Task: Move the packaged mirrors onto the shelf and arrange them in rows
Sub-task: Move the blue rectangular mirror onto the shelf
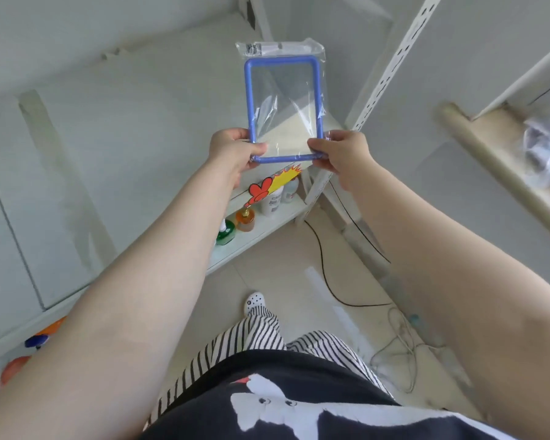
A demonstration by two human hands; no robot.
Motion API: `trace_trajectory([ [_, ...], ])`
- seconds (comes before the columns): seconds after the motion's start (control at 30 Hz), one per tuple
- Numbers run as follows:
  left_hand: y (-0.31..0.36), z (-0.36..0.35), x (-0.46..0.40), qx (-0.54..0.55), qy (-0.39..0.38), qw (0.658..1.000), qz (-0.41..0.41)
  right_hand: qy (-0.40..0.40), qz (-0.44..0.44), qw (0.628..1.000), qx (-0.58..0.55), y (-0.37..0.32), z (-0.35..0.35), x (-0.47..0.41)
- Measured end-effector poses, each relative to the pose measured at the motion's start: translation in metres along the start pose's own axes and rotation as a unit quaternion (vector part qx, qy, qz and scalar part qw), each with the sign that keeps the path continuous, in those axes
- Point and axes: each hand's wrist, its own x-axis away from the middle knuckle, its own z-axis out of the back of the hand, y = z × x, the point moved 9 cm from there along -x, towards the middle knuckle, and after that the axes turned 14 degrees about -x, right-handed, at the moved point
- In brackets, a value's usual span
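So the big white shelf (115,128) takes up most of the left side, with a slotted white upright (391,61) rising on the right and pale floor tiles (286,274) below. A black cable (323,265) snakes across the floor. On the low tier under the hands there's a row of bottles: a green one (225,234), an orange one (245,219) and a white one (272,203), plus a yellow-and-red cartoon tag (269,185) clipped to the shelf edge.

The packaged mirror (285,106) is a rectangular thing with a blue plastic frame and rounded corners, sealed in a clear crinkly bag that has a white label strip at the top. It's held up in the air, upright-ish, in front of the shelf, not resting on anything.

The left hand (232,150) pinches the bottom left corner, thumb on the front face. The right hand (342,152) pinches the bottom right corner the same way. So the mirror sticks up above both hands, which sit at its lower edge.
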Motion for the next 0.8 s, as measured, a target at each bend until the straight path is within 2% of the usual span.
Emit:
trace_trajectory([
  [0.2, 0.029, -0.017, -0.037, 0.017, 0.007, 1.000, 0.002, -0.007, -0.035, 0.999, -0.023, -0.020, 0.001, -0.052],
  [0.37, 0.039, -0.013, -0.063, 0.039, 0.047, 0.998, 0.020, -0.059, -0.022, 0.998, -0.001, -0.041, -0.026, -0.097],
  [0.57, 0.050, -0.004, -0.094, 0.061, 0.143, 0.987, 0.036, -0.128, 0.005, 0.990, 0.065, -0.068, -0.057, -0.154],
  [0.7, 0.050, 0.006, -0.116, 0.029, 0.224, 0.974, 0.032, -0.159, 0.025, 0.982, 0.103, -0.072, -0.083, -0.185],
  [0.8, 0.044, 0.017, -0.129, -0.001, 0.273, 0.961, 0.033, -0.167, 0.027, 0.981, 0.090, -0.067, -0.102, -0.200],
])
